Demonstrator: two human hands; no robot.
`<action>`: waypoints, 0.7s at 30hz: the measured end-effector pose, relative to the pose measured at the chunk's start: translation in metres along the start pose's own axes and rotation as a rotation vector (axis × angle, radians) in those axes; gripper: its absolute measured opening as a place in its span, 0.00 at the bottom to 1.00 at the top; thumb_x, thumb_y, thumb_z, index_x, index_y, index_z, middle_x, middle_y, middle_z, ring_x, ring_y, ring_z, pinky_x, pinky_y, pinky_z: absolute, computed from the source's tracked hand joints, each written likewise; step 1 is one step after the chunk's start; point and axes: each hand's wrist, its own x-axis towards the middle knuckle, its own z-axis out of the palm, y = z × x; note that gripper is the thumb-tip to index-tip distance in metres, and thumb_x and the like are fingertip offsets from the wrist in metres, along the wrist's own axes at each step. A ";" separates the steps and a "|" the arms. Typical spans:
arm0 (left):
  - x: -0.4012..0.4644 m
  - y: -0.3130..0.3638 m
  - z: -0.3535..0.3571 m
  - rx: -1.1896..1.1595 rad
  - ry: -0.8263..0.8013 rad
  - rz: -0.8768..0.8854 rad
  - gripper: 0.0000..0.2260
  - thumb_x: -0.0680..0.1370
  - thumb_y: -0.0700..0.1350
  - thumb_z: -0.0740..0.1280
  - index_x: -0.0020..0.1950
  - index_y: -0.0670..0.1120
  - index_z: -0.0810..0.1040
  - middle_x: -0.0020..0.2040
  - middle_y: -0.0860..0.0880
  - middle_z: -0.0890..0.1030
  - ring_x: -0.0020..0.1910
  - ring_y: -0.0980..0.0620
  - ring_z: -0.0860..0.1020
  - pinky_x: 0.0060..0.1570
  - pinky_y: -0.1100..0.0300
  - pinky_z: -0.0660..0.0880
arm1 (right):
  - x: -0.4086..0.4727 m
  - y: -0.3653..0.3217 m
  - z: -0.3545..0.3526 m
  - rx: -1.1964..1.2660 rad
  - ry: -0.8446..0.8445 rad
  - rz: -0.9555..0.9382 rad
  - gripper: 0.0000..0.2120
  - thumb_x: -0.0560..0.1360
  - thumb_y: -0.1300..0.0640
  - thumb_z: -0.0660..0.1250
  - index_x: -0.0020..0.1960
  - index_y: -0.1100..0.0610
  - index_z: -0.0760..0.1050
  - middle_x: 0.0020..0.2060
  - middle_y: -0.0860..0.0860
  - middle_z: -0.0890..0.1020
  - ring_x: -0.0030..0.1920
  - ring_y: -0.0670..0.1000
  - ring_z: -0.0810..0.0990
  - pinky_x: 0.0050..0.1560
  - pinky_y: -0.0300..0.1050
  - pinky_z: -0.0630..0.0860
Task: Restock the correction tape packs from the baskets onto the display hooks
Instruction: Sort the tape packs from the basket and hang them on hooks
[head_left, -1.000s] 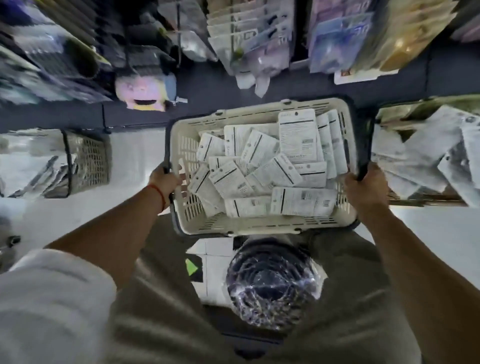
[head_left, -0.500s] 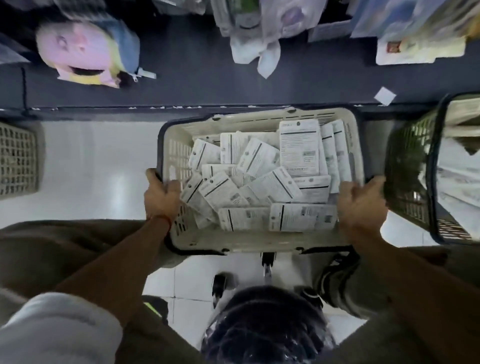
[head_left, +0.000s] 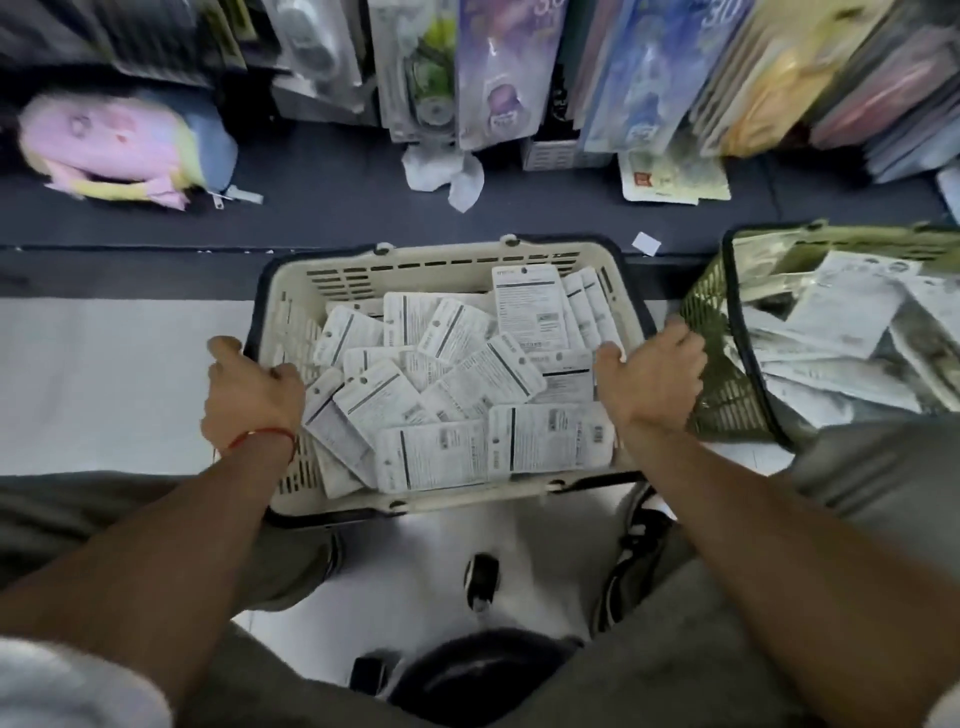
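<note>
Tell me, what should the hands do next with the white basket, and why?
Probably let go of the cream basket and pick up one pack. Both the left hand and the right hand grip its sides, so neither is free. The packs lie loose on top, and the hanging display packs are just above.

A large "30" shows on the hanging purple pack (head_left: 506, 67).

Cream slotted plastic basket (head_left: 291, 332), matt, olive green plastic mesh basket (head_left: 722, 384), white printed card-backed correction tape packs (head_left: 545, 441), glossy clear-film hanging packs (head_left: 498, 67), soft pastel cloth pouch (head_left: 114, 145), dark matt shelf (head_left: 322, 208), glossy pale tiled floor (head_left: 104, 384), red thread bracelet (head_left: 260, 435)
</note>
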 end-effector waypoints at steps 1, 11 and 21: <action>-0.007 0.008 -0.002 0.044 0.078 0.035 0.22 0.78 0.43 0.68 0.70 0.42 0.67 0.67 0.34 0.74 0.65 0.32 0.73 0.59 0.39 0.72 | -0.004 -0.001 -0.006 -0.066 0.017 -0.194 0.25 0.77 0.50 0.69 0.69 0.60 0.69 0.62 0.61 0.76 0.62 0.63 0.75 0.58 0.59 0.75; -0.114 0.055 0.026 -0.261 -0.472 0.656 0.11 0.77 0.36 0.68 0.58 0.46 0.81 0.55 0.47 0.83 0.57 0.48 0.79 0.59 0.56 0.75 | -0.038 0.022 -0.015 -0.217 -0.595 -0.534 0.15 0.80 0.53 0.73 0.65 0.52 0.78 0.59 0.53 0.79 0.63 0.55 0.77 0.67 0.53 0.73; -0.162 0.081 0.022 -0.985 -0.722 -0.048 0.21 0.70 0.67 0.69 0.57 0.57 0.82 0.57 0.55 0.86 0.54 0.54 0.86 0.57 0.45 0.83 | -0.082 -0.025 -0.031 0.554 -0.430 -0.364 0.11 0.75 0.46 0.73 0.53 0.45 0.75 0.48 0.41 0.82 0.53 0.38 0.81 0.45 0.31 0.77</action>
